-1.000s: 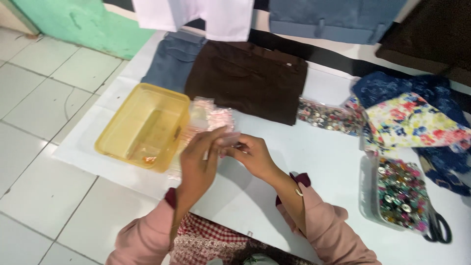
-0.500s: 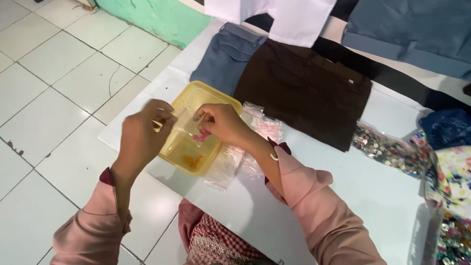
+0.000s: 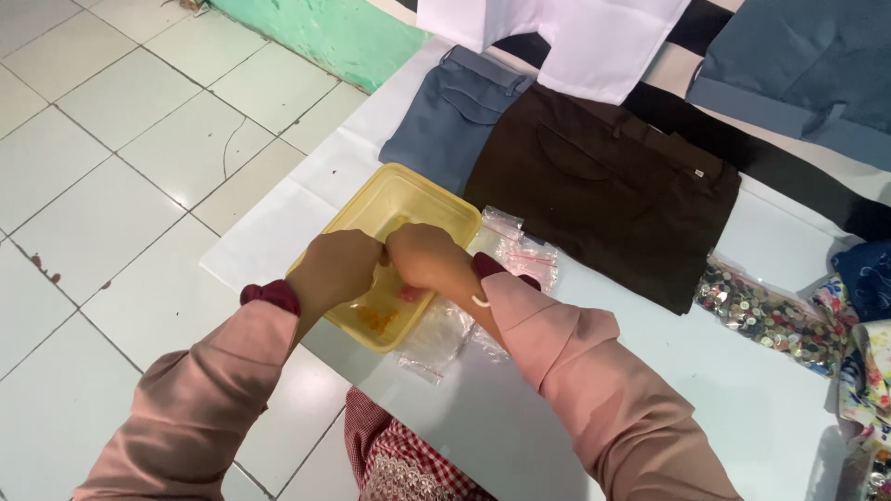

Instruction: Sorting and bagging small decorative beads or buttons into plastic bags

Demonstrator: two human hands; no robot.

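Both hands meet over a yellow plastic tub [image 3: 408, 209] at the white tabletop's [image 3: 705, 390] edge. Left hand [image 3: 342, 269] and right hand [image 3: 422, 258] are curled, knuckles touching, but what they pinch is hidden. Small orange bits [image 3: 376, 320] lie inside the tub. Clear plastic bags [image 3: 524, 255] rest just beside it, near brown trousers [image 3: 603, 186].

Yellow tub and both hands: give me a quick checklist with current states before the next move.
1. Both hands over the yellow tub: ok, left hand and right hand meet above it.
2. Grip contents: cannot tell, fingers hide them.
3. Tub fully on the white sheet: not ok, its near corner overhangs the edge.
4. Clear bags within reach: ok, beside the tub.
5. Brown trousers clear of the hands: ok.
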